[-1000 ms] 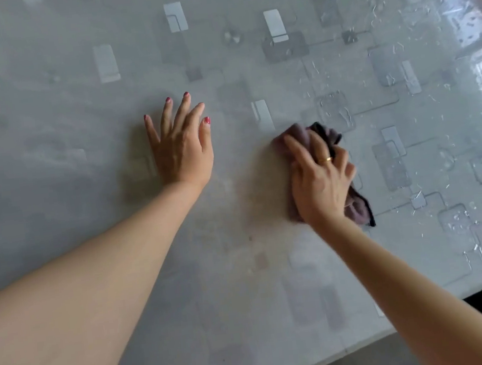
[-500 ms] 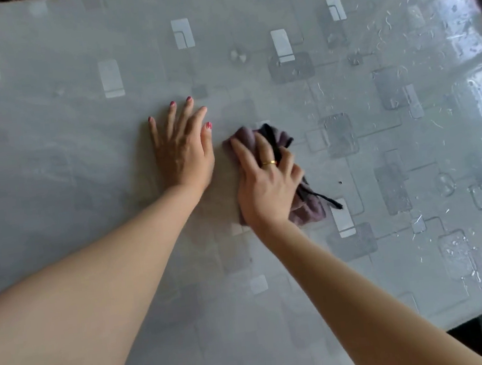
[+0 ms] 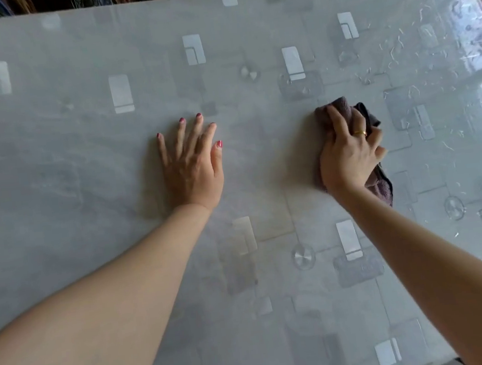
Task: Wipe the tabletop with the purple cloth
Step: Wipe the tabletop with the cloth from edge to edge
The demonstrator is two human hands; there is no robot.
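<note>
Purple cloth point(image 3: 380, 187): bunched on tabletop point(image 3: 82, 170), right of centre | handling: likely soft, light, limp; best held by pressing on the wad | right hand point(image 3: 347, 155): fingers curled over cloth, gripping it | left hand point(image 3: 192, 163): flat, fingers spread, resting on tabletop.

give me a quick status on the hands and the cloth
Left hand flat on tabletop, holding nothing. Right hand grips bunched purple cloth against surface. Nothing in the way.
</note>
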